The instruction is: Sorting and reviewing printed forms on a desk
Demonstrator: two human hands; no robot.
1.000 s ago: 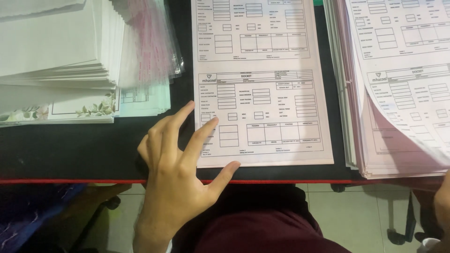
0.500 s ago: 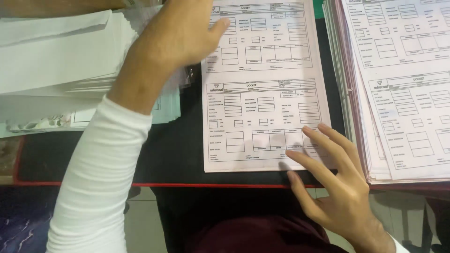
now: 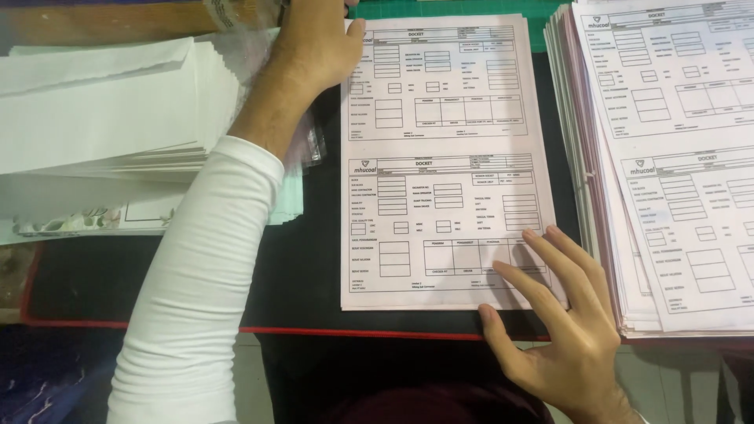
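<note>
A pale pink printed paper form with black boxed tables (image 3: 444, 157) lies flat on a black worktop with a red front edge (image 3: 306, 259), directly in front of the person. The right hand (image 3: 561, 330) rests on the form's lower right corner, its fingers (image 3: 550, 255) spread wide and lying flat on the paper, holding nothing. The left hand (image 3: 314, 43), on an arm in a long white sleeve (image 3: 196, 290), reaches to the form's top left corner; the thumb touches the paper's edge, but whether the other fingers grip anything cannot be told, since they run out of view. To the left sits a tall stack of plain white paper sheets (image 3: 102, 110). To the right, just beside the form, stands a thick stack of matching pink printed forms (image 3: 667, 157).
</note>
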